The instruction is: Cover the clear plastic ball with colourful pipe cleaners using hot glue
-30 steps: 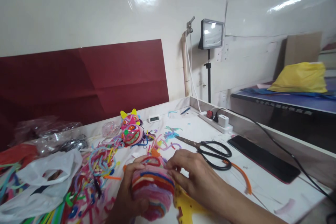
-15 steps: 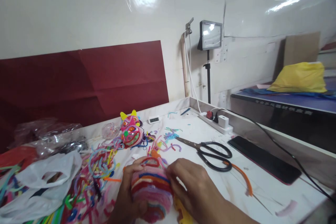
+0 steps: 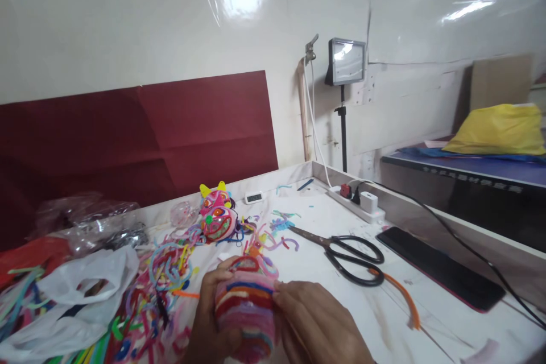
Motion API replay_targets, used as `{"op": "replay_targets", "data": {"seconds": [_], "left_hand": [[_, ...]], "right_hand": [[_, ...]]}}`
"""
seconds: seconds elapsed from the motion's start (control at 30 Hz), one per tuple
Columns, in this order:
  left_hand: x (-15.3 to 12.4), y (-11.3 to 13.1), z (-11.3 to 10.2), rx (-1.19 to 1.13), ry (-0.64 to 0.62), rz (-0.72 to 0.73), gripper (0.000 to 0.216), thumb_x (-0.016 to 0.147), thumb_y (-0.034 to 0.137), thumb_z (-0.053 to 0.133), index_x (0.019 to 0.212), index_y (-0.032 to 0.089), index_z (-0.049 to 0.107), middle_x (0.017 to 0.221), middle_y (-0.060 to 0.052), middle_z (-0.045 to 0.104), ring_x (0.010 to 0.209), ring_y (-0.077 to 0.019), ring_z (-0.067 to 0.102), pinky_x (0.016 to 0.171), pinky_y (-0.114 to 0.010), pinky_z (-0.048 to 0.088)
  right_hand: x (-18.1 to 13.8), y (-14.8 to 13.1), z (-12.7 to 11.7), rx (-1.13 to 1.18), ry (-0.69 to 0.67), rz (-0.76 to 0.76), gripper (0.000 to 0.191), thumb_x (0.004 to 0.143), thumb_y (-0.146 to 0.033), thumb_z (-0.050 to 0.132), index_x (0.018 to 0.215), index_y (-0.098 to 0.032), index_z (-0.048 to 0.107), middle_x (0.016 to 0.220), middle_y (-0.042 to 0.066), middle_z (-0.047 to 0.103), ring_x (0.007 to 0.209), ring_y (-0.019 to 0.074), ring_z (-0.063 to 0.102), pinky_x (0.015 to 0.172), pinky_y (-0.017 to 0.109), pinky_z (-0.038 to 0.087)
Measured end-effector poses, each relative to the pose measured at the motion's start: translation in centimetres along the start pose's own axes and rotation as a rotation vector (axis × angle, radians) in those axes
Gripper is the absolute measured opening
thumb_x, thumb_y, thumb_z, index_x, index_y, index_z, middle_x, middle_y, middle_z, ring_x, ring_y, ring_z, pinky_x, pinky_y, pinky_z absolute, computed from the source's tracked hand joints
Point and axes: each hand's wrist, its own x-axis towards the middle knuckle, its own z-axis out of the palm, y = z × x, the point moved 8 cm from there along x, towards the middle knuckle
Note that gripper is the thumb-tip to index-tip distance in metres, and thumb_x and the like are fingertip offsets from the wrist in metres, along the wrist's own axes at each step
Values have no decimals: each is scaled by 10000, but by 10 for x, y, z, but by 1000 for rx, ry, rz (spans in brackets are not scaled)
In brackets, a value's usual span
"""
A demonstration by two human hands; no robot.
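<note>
1. Left hand (image 3: 213, 310) is part-closed round the left of the stripe-covered ball (image 3: 245, 304), thumb low on its front; ball sits at the bench's (image 3: 324, 216) near side, left of centre; can't tell if it touches down.
2. Right hand (image 3: 318, 318) is half-curled, fingertips on the ball's right flank; can't tell if it pinches anything.
3. Risk: stripes shear or peel if those fingertips push sideways; bond strength unknown.
4. Risk: left grip too hard could dent the ball; too loose, it may roll.
5. Risk: loose fuzzy strips (image 3: 170, 267) toward the bench's left edge could snag; scissors (image 3: 329, 242) lie open-handled, knockable by the right forearm.
</note>
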Motion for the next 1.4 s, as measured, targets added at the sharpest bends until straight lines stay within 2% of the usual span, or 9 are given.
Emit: {"op": "replay_targets", "data": {"seconds": [0.1,0.3,0.5,0.67,0.83,0.93,1.07,1.23,1.4], "left_hand": [[2,3,-4,56,-29,24,563,524,503,925,1014,336,705,1249,-14,669,1094,-310,667,843,-331,598],[0,4,-8,127,-27,35,588,541,558,900,1038,319,694,1262,-37,670,1090,-313,671,847,-352,606],[-1,4,-6,143,-11,57,586,556,606,872,1028,325,667,1353,-38,646,1130,-336,660,875,-408,605],[5,-6,-17,196,46,64,612,525,557,896,1020,295,648,1348,-68,644,1082,-344,678,808,-413,617],[10,-13,-30,278,151,87,631,553,539,874,1070,273,628,1234,-73,641,1096,-319,649,851,-399,583],[13,-11,-34,301,230,87,608,556,504,864,1049,249,617,1213,-86,633,1137,-336,621,902,-436,555],[14,-11,-32,303,304,44,569,568,442,844,1043,241,603,1214,-79,633,1140,-319,616,927,-439,537],[11,-14,-26,352,368,52,550,579,415,808,1052,232,596,1155,-72,646,1042,-290,650,867,-418,557],[13,-22,-26,436,365,55,511,583,389,795,1031,231,606,1193,-89,646,1132,-322,621,974,-479,515]], "right_hand": [[-7,-4,8,-111,-77,-61,194,901,-86,581,1088,-114,624,913,137,797,730,234,759,654,321,634],[-13,-7,5,-154,-7,-51,128,923,-113,621,1049,-98,645,926,125,799,728,222,752,654,308,628],[-15,-1,9,-61,-9,121,207,917,-72,626,1111,-138,603,958,109,787,781,240,721,694,338,592],[-15,7,21,28,-48,146,246,933,-67,567,1164,-151,552,952,111,766,787,246,691,681,350,570],[-6,26,37,149,-160,216,217,931,-100,508,1131,-172,550,845,91,721,731,250,668,619,358,565],[3,42,49,216,-287,296,219,902,-106,537,1105,-172,588,911,109,735,803,268,689,689,396,584],[9,56,65,324,-417,315,269,869,-96,590,1131,-153,609,1029,139,743,934,277,698,807,414,577],[2,69,78,394,-486,350,246,894,-112,592,1133,-167,611,1054,131,741,959,271,694,822,413,562],[-6,80,83,433,-500,356,228,895,-116,613,1115,-172,608,1044,115,745,944,247,700,797,375,563]]}}
